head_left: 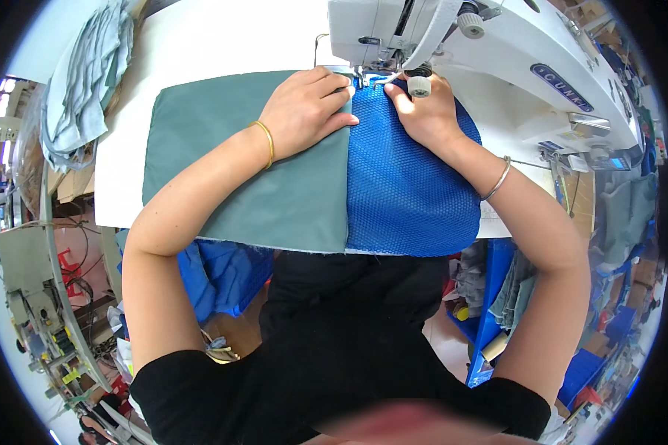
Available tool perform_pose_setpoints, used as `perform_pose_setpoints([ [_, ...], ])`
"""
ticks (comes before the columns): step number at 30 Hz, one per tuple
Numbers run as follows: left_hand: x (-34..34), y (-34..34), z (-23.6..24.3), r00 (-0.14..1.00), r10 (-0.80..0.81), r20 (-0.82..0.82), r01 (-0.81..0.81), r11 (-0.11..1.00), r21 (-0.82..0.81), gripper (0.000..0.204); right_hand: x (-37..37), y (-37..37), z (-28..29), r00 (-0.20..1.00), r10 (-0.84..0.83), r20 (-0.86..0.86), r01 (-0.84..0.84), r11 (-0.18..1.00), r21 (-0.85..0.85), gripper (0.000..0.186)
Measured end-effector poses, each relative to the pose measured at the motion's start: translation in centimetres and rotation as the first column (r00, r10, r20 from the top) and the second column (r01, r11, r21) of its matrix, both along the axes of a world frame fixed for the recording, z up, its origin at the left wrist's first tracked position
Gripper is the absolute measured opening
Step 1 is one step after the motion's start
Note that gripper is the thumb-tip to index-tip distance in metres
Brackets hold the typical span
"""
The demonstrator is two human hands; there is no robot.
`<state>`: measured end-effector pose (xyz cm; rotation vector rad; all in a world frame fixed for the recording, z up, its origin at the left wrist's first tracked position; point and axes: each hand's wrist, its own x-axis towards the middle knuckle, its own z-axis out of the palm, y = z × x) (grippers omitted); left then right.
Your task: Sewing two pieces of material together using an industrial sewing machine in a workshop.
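My left hand point(309, 106) rests on a grey-green fabric panel point(267, 200), its fingers bent and pressed together by the seam and the thumb along the edge. Joined to that panel's right side lies a blue mesh fabric point(412, 185) with a rounded outer edge. My right hand point(427, 115) is on the far part of the mesh, thumb laid on it; a white knob and the machine partly hide its fingers. Between my hands, the presser foot point(359, 77) of a white sewing machine point(490, 55) stands at the far end of the seam.
Grey-blue cloth pieces point(89, 81) hang in a stack at the far left of the white table point(119, 185). Blue cloth point(230, 274) lies in a bin below the table's near edge. At the lower right stands a blue rack point(490, 297) with grey cloth.
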<state>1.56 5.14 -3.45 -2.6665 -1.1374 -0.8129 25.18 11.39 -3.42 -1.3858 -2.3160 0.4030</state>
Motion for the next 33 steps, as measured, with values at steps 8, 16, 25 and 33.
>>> perform_pose_setpoints([
  [8, 3.7, -3.2, -0.1, 0.996, 0.082, -0.017, -0.083, 0.996, -0.029, 0.045, 3.2, -1.4, 0.6, 0.977, 0.202, -0.061, -0.193, 0.973, 0.124, 0.018],
  [16, 4.0, -3.9, -0.2, 0.989, 0.144, -0.020, -0.145, 0.988, -0.060, 0.051, 3.6, -0.6, -0.1, 0.878, 0.479, 0.014, -0.459, 0.832, 0.312, 0.031],
  [25, 4.3, -5.0, -0.1, 0.983, 0.174, -0.057, -0.178, 0.981, -0.077, 0.054, 3.6, -1.1, 0.1, 0.883, 0.465, 0.062, -0.453, 0.811, 0.369, 0.036],
  [33, 4.4, -5.2, 0.2, 0.992, 0.108, -0.066, -0.112, 0.992, -0.058, 0.054, 3.5, -1.1, 0.1, 0.883, 0.468, 0.035, -0.448, 0.817, 0.363, 0.032],
])
